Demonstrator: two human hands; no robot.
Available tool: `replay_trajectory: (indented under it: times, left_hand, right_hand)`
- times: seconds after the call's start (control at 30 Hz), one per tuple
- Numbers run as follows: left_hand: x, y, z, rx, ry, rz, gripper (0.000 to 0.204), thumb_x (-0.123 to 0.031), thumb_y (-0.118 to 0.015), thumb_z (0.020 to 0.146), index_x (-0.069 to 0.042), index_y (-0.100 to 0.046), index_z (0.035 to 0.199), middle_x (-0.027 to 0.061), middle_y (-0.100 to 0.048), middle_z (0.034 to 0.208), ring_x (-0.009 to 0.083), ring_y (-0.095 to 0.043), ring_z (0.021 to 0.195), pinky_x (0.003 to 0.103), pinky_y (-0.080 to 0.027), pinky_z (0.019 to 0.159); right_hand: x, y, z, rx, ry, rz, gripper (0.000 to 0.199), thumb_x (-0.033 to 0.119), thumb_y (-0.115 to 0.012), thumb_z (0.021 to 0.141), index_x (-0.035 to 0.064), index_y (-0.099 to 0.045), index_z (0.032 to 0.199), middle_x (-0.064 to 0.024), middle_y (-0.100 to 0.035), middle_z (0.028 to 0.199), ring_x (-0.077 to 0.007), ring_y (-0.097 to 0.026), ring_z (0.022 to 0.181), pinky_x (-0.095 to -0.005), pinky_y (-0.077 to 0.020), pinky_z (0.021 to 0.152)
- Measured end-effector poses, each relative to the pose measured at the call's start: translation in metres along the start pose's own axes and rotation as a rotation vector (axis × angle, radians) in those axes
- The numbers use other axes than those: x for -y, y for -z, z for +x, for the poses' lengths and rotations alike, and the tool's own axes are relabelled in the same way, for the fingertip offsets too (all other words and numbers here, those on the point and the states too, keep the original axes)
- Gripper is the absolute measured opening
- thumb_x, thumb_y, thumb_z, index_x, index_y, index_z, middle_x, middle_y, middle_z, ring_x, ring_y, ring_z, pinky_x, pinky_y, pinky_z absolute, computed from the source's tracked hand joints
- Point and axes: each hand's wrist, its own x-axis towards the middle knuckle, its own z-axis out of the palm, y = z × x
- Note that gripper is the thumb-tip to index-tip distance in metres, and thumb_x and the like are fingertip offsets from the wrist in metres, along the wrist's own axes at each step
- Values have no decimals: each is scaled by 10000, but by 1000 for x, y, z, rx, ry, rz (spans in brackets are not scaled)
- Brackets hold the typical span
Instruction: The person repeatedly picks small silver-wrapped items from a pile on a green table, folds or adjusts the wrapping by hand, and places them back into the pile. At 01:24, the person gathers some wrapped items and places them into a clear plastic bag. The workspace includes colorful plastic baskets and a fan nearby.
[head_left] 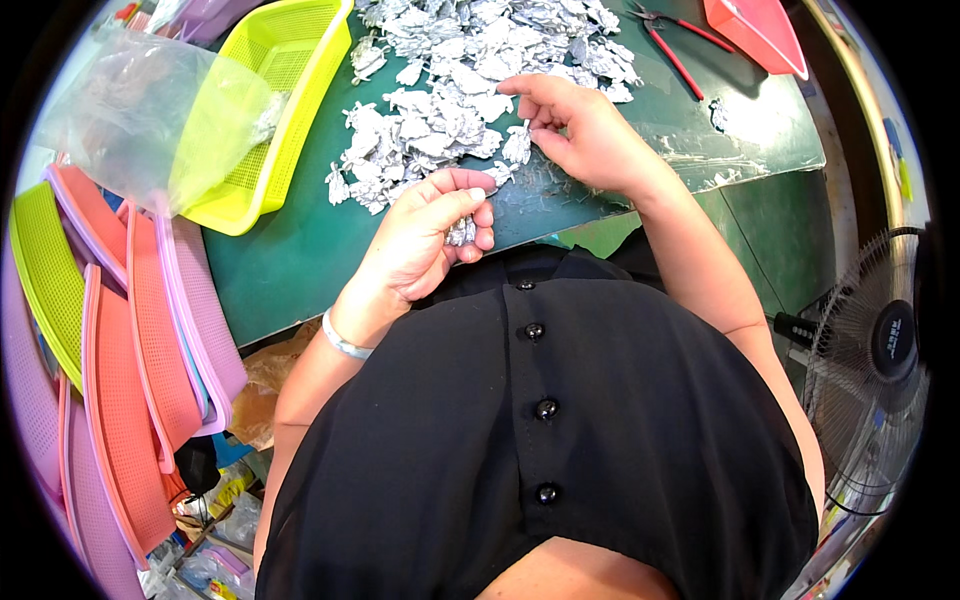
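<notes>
A heap of small, irregular silver-grey pieces (pixel 425 125) spreads over the dark green tabletop (pixel 260 275). My left hand (pixel 425 225) is at the near edge of the heap, its fingers curled round one or more of these pieces (pixel 461 232); thumb and index finger press together above. To its right, my right hand (pixel 585 135) reaches over the heap with the index finger stretched out and the other fingers partly bent. A single silver-grey piece (pixel 517 143) lies right by its thumb and middle fingertip; whether they grip it I cannot tell.
Red-handled pliers (pixel 678 62) lie at the far right, near a red tray (pixel 755 35). A yellow-green basket (pixel 285 150), partly under a clear plastic bag (pixel 135 115), stands left of the heap. Stacked coloured baskets (pixel 120 400) crowd the left side. A fan (pixel 880 345) stands at right.
</notes>
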Motion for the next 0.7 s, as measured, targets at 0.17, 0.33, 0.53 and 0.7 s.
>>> replay_trajectory:
  times: [0.17,0.33,0.53,0.7]
  left_hand:
    - [0,-1,1,-10,-1,24,229,-122,-514,845,-9,-506,1043,35,-526,720,112,-503,612,189,-383,484]
    - [0,0,2,-3,-4,31,229,-127,-509,848,-9,-509,1045,41,-534,726,113,-507,614,191,-392,495]
    - [0,0,1,0,-5,36,193,-133,-515,847,-32,-523,1011,60,-575,763,122,-538,625,203,-411,506]
    - [1,0,2,-3,-1,17,171,-140,-519,851,-44,-527,992,71,-595,776,128,-559,627,205,-424,508]
  right_hand:
    - [2,3,-1,62,-112,219,415,-94,-496,755,25,-491,1153,-20,-520,864,-66,-507,783,-201,-421,690]
    - [7,4,0,98,-147,415,405,-89,-503,759,9,-489,1152,-10,-519,878,-56,-504,834,-192,-417,725]
    - [12,2,-2,138,-144,532,412,-84,-521,751,10,-493,1151,-11,-526,887,-53,-505,838,-193,-422,737]
    - [14,1,-3,168,-141,585,415,-82,-525,748,9,-493,1152,-17,-537,902,-57,-510,847,-199,-425,747]
